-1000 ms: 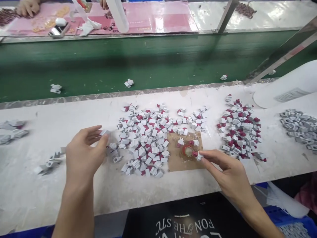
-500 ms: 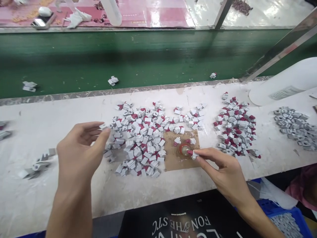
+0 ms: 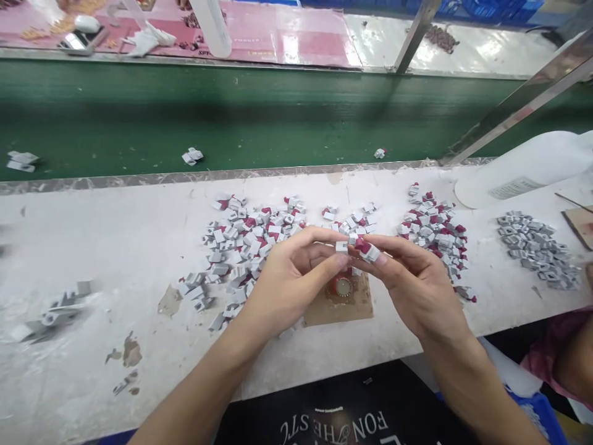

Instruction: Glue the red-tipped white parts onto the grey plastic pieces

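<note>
My left hand (image 3: 296,281) pinches a small light-grey plastic piece (image 3: 341,247) between thumb and forefinger. Close against it, my right hand (image 3: 421,290) grips a grey plastic piece with a dark-red part (image 3: 369,251). Whether the two pieces touch I cannot tell. Below the fingertips, a small round red-rimmed dish (image 3: 343,287) sits on a brown cardboard square (image 3: 338,314). Behind my left hand spreads a pile of grey-and-red pieces (image 3: 250,228), partly hidden by it. Another grey-and-red pile (image 3: 433,225) lies beyond my right hand.
Plain grey pieces (image 3: 537,250) are heaped at the right beside a large white bottle (image 3: 523,167). Loose grey parts (image 3: 55,315) lie at the left. A green conveyor belt (image 3: 231,111) carries a few pieces behind the table (image 3: 115,247). A metal post (image 3: 514,102) slants over it.
My left hand has moved right from the pile's left edge, bringing a grey piece to my right hand. My right hand has lifted its grey-and-red piece up from the dish.
</note>
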`<state>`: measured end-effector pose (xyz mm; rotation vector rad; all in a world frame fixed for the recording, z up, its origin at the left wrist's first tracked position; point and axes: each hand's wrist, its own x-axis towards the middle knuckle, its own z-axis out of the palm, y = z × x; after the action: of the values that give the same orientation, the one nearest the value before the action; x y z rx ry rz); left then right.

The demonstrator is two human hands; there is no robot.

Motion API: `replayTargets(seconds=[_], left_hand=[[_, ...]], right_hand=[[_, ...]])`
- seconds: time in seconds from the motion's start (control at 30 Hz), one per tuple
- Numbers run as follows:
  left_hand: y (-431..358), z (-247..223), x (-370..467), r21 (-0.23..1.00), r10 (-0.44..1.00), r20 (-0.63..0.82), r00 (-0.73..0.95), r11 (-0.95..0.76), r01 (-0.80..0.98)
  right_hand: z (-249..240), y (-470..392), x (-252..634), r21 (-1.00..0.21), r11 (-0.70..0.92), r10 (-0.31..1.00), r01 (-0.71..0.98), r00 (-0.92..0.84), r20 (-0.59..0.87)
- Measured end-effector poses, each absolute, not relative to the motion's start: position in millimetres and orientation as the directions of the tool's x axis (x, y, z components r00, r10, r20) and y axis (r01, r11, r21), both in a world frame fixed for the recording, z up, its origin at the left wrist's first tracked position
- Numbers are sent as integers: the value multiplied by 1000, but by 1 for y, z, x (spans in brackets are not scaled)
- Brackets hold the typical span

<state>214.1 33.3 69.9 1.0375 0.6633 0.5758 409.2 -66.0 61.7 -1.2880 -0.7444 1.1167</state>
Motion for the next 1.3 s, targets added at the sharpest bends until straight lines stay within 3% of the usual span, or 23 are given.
replayTargets(seconds=[0.43,0.53,0.6,0.7,0.8,1.03,1.17,1.3], left_hand=[[37,74,211,955,716,-160,679,286,-76],[58,75,214,985,742,-135,657,175,5],[83,71,221,991,755,-126,643,65,118],[132,62,240,936,807,-131,576,-90,339],[184,49,265,856,905,-107,412,-127,501],[246,33,297,711,968,-117,223,-76,699],[240,45,283,592,979,-111,171,-74,803],[198,69,231,553,959,-91,267,-174,814]], right_hand=[[77,-53,414,-996,-51,983,-75,174,-64],[68,-34,420,-997,-60,987,-57,145,-68],[59,-8,430,-994,-72,992,76,110,-63],[46,47,456,-888,-89,984,450,177,-9],[39,111,484,-751,-143,940,645,325,100],[37,183,492,-586,-267,925,765,374,67],[59,156,472,-575,-333,898,747,438,48],[72,85,479,-600,-361,899,714,437,-21]])
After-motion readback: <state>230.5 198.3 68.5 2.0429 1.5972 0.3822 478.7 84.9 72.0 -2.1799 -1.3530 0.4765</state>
